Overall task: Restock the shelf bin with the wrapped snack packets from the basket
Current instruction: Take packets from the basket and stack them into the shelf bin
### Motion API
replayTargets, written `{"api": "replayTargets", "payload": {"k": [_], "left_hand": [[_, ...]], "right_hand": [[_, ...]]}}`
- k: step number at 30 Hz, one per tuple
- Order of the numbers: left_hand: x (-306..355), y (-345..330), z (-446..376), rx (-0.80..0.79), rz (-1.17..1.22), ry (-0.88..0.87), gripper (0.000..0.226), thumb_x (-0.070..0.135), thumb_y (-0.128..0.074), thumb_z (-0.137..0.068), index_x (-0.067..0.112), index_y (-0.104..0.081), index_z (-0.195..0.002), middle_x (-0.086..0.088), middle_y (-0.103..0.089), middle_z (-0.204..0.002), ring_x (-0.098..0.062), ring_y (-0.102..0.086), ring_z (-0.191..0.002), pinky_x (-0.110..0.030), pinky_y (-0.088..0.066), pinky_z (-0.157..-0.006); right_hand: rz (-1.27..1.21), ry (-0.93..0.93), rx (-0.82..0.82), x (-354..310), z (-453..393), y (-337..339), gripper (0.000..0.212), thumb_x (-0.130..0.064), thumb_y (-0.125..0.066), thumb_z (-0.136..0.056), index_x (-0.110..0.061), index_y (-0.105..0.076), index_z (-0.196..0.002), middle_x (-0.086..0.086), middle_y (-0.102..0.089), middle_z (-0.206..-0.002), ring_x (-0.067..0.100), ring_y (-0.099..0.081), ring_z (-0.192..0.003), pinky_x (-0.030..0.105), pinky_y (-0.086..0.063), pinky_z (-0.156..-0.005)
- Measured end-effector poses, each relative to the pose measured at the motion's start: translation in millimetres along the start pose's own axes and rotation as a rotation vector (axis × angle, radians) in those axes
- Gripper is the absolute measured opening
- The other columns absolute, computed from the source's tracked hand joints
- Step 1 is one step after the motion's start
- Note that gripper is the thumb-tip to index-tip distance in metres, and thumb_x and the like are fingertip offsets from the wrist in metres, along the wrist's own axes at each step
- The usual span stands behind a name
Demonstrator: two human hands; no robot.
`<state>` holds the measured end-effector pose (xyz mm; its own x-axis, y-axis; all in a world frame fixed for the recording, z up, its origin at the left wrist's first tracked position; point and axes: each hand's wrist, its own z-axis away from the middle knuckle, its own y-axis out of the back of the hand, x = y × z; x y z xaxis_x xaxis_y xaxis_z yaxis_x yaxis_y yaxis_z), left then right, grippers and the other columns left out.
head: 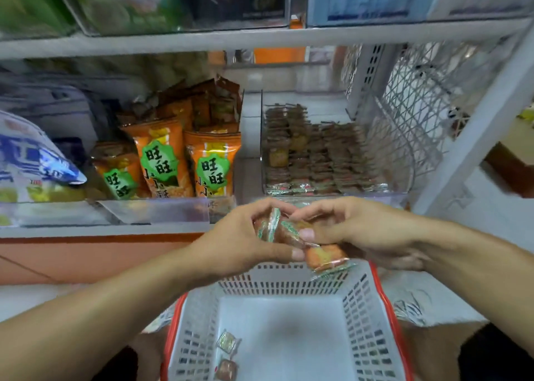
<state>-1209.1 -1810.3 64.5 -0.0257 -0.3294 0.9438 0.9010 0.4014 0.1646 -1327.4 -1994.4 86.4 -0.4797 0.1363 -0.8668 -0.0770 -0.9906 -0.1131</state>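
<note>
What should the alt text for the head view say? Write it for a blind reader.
Both hands, left and right, grip a bunch of wrapped snack packets above a white basket holding two more, before a clear shelf bin of similar packets.

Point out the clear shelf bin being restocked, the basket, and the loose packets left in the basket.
clear shelf bin (335,194): head view, front wall.
basket (291,279): head view, far slotted wall.
upper loose packet (227,341): head view, wrapper middle.
lower loose packet (226,369): head view, wrapper middle.
</note>
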Motion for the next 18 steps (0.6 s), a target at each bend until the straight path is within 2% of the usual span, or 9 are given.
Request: {"api": "replayTargets", "payload": {"k": [3, 5, 7, 10, 13, 15, 18], "left_hand": [[10, 1, -4, 0.060, 0.082, -0.049, 0.046, 0.002, -0.086, -0.077, 0.017, -0.069, -0.117, -0.013, -0.077, -0.103, -0.030, -0.076, -0.094, -0.040, -0.063, -0.081], [16, 3, -13, 0.088, 0.126, -0.072, 0.036, 0.003, -0.083, -0.080, 0.014, -0.073, -0.112, -0.015, -0.078, -0.099, -0.028, -0.076, -0.089, -0.033, -0.062, -0.074], [22, 3, -19, 0.070, 0.238, -0.075, 0.026, 0.007, -0.079, -0.085, 0.011, -0.076, -0.110, -0.016, -0.078, -0.099, -0.023, -0.076, -0.084, -0.026, -0.060, -0.069], [23, -2, -25, 0.082, 0.460, 0.036, 0.021, 0.013, -0.071, -0.092, 0.012, -0.078, -0.112, -0.014, -0.079, -0.101, -0.018, -0.076, -0.086, -0.024, -0.059, -0.065], [16, -3, -30, 0.106, 0.468, 0.101, 0.026, 0.024, -0.073, -0.090, 0.015, -0.077, -0.114, -0.013, -0.078, -0.107, -0.021, -0.076, -0.094, -0.026, -0.061, -0.067], [15, -3, -29, 0.078, 0.447, 0.119, 0.032, 0.035, -0.077, -0.086, 0.020, -0.078, -0.114, -0.006, -0.078, -0.107, -0.015, -0.073, -0.092, -0.024, -0.060, -0.064], [15, -3, -27, 0.025, 0.476, 0.140, 0.039, 0.043, -0.080, -0.077, 0.024, -0.080, -0.110, 0.000, -0.076, -0.092, -0.007, -0.070, -0.081, -0.022, -0.060, -0.063]], "right_hand": [[-0.083, 0.013, -0.048, -10, -1, 4, 0.038, -0.012, -0.073, -0.079, -0.009, -0.072, -0.116, 0.017, -0.075, -0.106, 0.019, -0.074, -0.089, 0.027, -0.060, -0.073], [-0.188, 0.014, -0.057, -16, -2, 11, 0.035, -0.012, -0.070, -0.081, -0.010, -0.075, -0.115, 0.016, -0.074, -0.114, 0.021, -0.074, -0.100, 0.025, -0.061, -0.077], [-0.303, 0.040, -0.084, -20, -2, 15, 0.038, -0.010, -0.066, -0.084, -0.008, -0.072, -0.121, 0.017, -0.071, -0.122, 0.026, -0.070, -0.111, 0.028, -0.060, -0.084], [-0.374, 0.084, -0.019, -18, -5, 14, 0.050, -0.012, -0.070, -0.078, -0.008, -0.065, -0.127, 0.019, -0.070, -0.123, 0.030, -0.070, -0.110, 0.031, -0.061, -0.084], [-0.155, 0.166, 0.072, -11, -9, 8, 0.045, -0.024, -0.081, -0.070, -0.021, -0.073, -0.114, 0.013, -0.075, -0.112, 0.020, -0.073, -0.089, 0.027, -0.061, -0.067], [0.045, 0.238, 0.164, -8, -11, 5, 0.041, -0.033, -0.085, -0.066, -0.031, -0.075, -0.106, 0.005, -0.077, -0.104, 0.012, -0.071, -0.078, 0.021, -0.054, -0.057], [0.235, 0.318, 0.305, -3, -15, 5, 0.042, -0.041, -0.084, -0.065, -0.033, -0.075, -0.105, 0.001, -0.078, -0.099, 0.017, -0.071, -0.082, 0.024, -0.054, -0.066]]}}
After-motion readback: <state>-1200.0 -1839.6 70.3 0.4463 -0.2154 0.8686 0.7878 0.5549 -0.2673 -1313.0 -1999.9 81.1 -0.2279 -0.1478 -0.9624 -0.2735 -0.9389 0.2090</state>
